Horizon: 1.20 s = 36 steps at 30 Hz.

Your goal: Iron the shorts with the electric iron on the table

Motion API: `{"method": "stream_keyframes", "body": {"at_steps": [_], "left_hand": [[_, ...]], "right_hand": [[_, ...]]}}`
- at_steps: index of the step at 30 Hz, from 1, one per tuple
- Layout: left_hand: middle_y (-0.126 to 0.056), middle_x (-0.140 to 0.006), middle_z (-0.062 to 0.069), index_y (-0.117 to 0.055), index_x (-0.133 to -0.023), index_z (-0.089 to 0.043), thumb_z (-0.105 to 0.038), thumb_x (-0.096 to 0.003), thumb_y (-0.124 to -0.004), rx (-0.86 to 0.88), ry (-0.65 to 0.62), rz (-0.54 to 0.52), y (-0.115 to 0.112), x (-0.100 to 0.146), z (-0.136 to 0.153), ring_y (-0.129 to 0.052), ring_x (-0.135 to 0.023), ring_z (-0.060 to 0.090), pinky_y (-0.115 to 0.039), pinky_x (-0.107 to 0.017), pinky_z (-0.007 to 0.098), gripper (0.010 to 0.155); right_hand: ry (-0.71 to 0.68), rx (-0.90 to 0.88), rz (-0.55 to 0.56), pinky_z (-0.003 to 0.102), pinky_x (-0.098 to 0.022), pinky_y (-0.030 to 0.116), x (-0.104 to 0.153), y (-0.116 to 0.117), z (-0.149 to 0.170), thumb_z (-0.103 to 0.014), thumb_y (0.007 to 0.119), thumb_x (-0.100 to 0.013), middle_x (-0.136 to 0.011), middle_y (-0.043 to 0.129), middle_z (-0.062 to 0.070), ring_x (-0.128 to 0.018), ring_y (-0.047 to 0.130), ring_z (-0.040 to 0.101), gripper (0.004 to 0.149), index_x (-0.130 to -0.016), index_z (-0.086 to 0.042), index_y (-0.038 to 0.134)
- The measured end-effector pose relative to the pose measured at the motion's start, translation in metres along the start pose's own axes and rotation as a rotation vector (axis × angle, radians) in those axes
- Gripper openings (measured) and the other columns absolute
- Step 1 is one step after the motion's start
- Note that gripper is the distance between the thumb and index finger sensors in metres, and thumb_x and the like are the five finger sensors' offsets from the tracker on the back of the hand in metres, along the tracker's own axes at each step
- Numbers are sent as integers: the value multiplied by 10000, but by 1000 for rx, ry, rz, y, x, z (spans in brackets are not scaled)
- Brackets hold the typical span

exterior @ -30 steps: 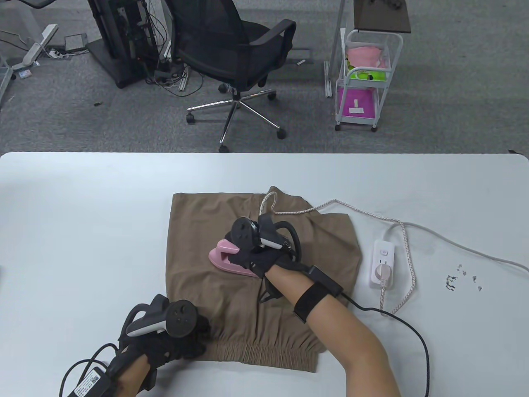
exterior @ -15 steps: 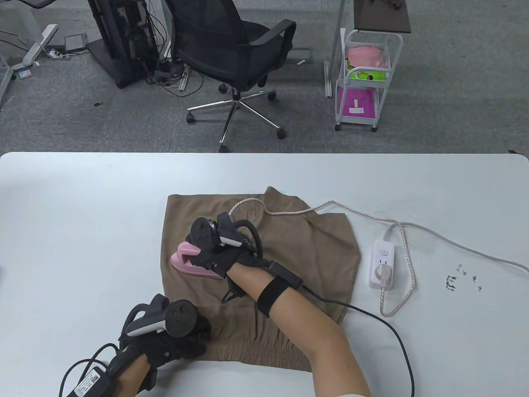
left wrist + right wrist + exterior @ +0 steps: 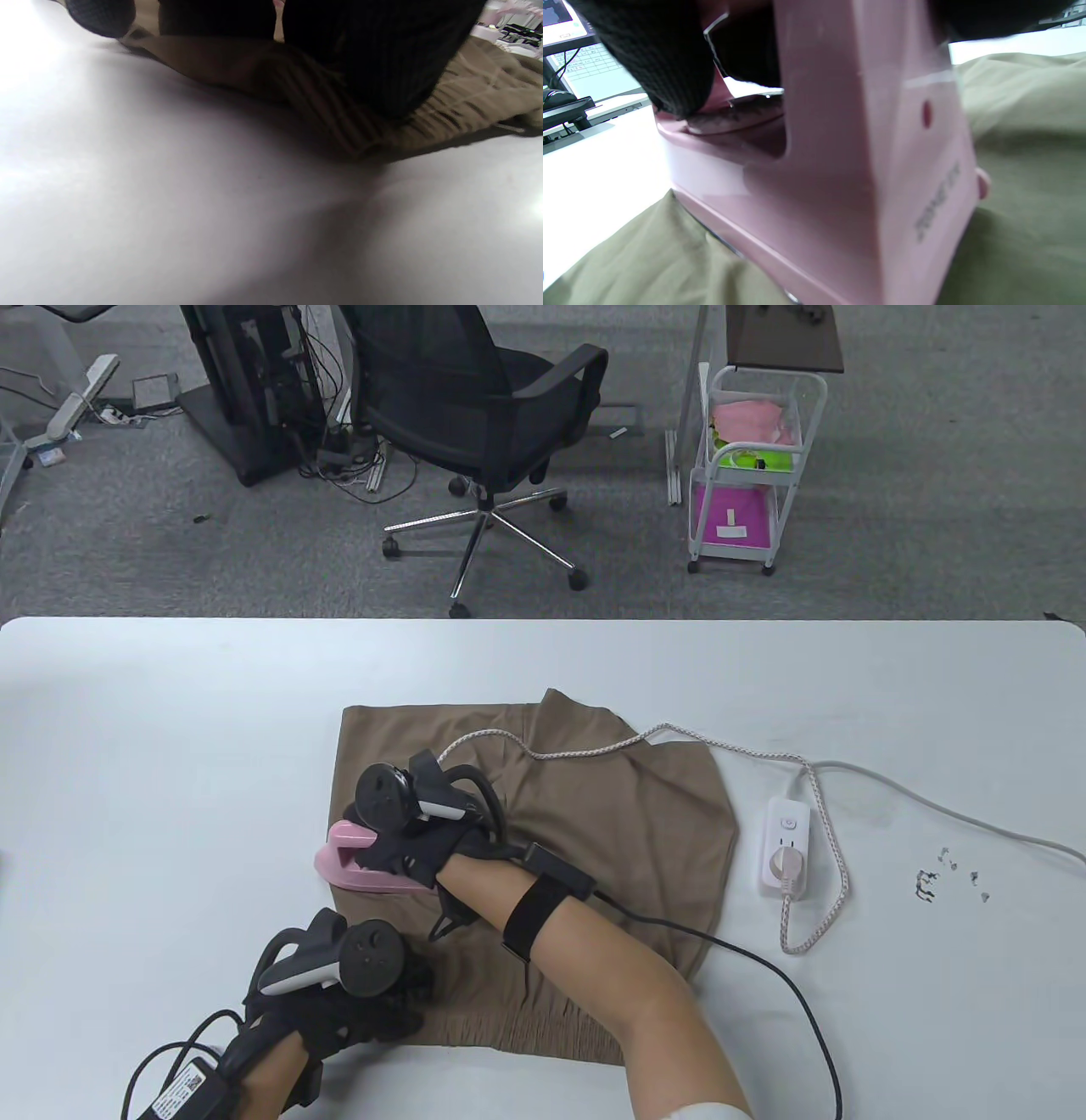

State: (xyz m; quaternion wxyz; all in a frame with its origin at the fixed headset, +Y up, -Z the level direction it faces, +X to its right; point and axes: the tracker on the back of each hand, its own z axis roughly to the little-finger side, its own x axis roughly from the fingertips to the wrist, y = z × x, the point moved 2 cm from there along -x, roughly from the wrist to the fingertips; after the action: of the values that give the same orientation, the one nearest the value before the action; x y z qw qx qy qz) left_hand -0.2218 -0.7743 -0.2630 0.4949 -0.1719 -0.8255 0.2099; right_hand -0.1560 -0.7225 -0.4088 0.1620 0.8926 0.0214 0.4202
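Note:
Brown shorts (image 3: 594,814) lie flat on the white table (image 3: 170,729), waistband toward me. My right hand (image 3: 416,836) grips the handle of a pink electric iron (image 3: 339,865) that rests on the shorts' left edge, its nose past the cloth's edge. In the right wrist view the iron (image 3: 840,169) fills the frame, with gloved fingers (image 3: 657,63) around its handle. My left hand (image 3: 373,993) presses on the elastic waistband at the near left corner. In the left wrist view the ribbed waistband (image 3: 339,123) lies under dark fingers (image 3: 373,51).
The iron's braided cord (image 3: 594,742) runs across the shorts to a white power strip (image 3: 785,848) on the right. Small dark bits (image 3: 929,882) lie at the far right. A glove cable (image 3: 764,976) trails over the table. An office chair (image 3: 475,407) and a cart (image 3: 751,458) stand beyond.
My right hand has slid the iron leftward across the shorts to their left edge, pulling the cord along. The left hand has stayed on the waistband.

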Motion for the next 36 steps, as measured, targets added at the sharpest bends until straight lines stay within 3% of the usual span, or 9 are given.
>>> {"method": "stream_keyframes", "body": {"at_steps": [22, 28, 36], "left_hand": [[-515, -1118, -5, -587, -1034, -387, -572, -457, -837, -3, 5, 0, 0, 1, 0, -585, -997, 303, -491, -771, 663, 655], [-515, -1119, -3, -585, -1035, -388, -571, -458, -836, -10, 7, 1, 0, 1, -1, -587, -998, 305, -553, -750, 616, 655], [-505, -1122, -3, -580, -1036, -388, -572, -459, -833, -11, 7, 0, 0, 1, -1, -580, -1001, 304, -550, -753, 616, 657]], "right_hand": [[109, 34, -33, 485, -284, 832, 85, -9, 70, -523, 900, -528, -723, 881, -88, -467, 950, 130, 561, -1031, -382, 697], [108, -3, -16, 488, -291, 824, 81, -4, 64, -521, 906, -525, -731, 876, -87, -473, 946, 135, 569, -1035, -386, 693], [68, -28, 36, 486, -285, 822, 53, 3, 30, -523, 904, -525, -729, 876, -86, -467, 946, 137, 583, -1046, -387, 680]]}}
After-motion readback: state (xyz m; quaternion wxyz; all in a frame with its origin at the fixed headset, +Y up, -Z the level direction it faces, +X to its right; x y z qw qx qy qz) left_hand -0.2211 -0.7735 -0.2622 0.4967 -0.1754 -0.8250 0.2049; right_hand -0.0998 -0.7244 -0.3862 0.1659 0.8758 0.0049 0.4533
